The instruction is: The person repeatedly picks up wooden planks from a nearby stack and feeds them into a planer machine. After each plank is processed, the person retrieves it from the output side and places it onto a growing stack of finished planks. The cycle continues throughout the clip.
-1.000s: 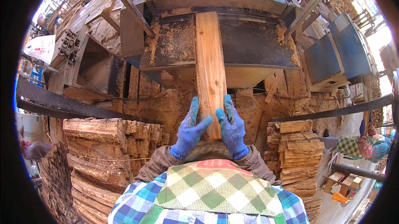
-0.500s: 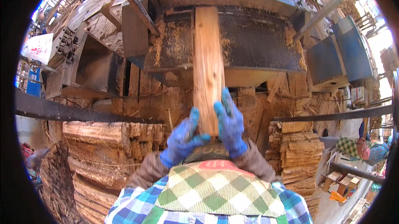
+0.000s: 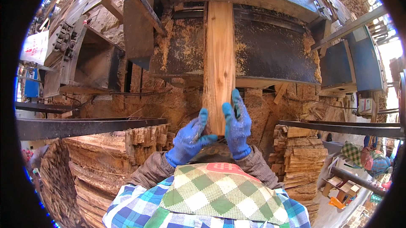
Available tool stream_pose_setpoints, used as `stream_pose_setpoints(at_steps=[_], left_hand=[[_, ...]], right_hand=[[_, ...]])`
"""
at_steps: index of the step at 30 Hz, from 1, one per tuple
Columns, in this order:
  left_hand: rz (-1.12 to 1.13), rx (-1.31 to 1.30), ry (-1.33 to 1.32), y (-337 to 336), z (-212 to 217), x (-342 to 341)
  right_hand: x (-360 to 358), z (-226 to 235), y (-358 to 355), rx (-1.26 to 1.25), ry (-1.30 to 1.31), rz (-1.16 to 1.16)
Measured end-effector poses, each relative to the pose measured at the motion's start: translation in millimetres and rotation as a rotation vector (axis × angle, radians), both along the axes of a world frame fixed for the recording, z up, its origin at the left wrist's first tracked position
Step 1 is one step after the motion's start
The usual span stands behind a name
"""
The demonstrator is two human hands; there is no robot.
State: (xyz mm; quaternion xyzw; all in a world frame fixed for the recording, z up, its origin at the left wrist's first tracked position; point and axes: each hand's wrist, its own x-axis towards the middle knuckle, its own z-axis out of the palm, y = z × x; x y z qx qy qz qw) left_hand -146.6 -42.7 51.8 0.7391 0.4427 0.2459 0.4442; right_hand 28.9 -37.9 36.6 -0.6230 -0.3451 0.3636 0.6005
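Note:
A long wooden board [image 3: 220, 63] lies on the dark metal bed [image 3: 270, 48] of a machine. Its far end runs under the machine's crossbeam, out of sight, and its near end overhangs toward me. My left hand [image 3: 189, 139], in a blue glove, holds the near left corner, with fingertips on the edge and the thumb by the end. Along the right edge, my right hand [image 3: 237, 126], gloved too, presses its fingers near the same end. Sawdust is scattered over the bed on both sides of the board.
Stacked rough planks stand to my left [image 3: 101, 156] and right [image 3: 306, 156]. Dark metal rails [image 3: 93, 127] cross on either side. Blue metal housings [image 3: 361, 65] stand at the right. Another person in a checkered garment [image 3: 353, 154] is at far right.
The view has shifted slightly, so the machine and the board appear farther right. Both hands stay at the board's near end, with little visible change in their hold.

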Motion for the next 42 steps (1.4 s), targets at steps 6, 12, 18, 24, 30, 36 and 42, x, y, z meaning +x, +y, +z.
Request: stream_pose_setpoints(at_steps=[6,12,18,24,30,36,42], left_hand=[[0.161,0.738,0.324,112,-32,27],[0.306,0.662,0.552,205,-38,66],[0.402,0.651,0.553,213,-50,74],[0.415,0.368,0.192,209,-56,84],[0.589,0.538,0.283,151,-61,75],[0.919,-0.16,-0.237,-100,-156,58],[1.586,-0.023,-1.065,-305,-205,24]], right_hand=[[26,-15,119,0.187,-0.751,-0.147],[37,-6,191,0.072,-0.77,-0.231],[39,-17,193,0.07,-0.874,-0.28],[47,-14,195,0.171,-0.691,0.035],[66,-23,209,0.284,-0.705,0.269],[30,-36,160,0.527,-0.99,0.504],[-103,-28,-29,0.264,-0.21,1.445]])
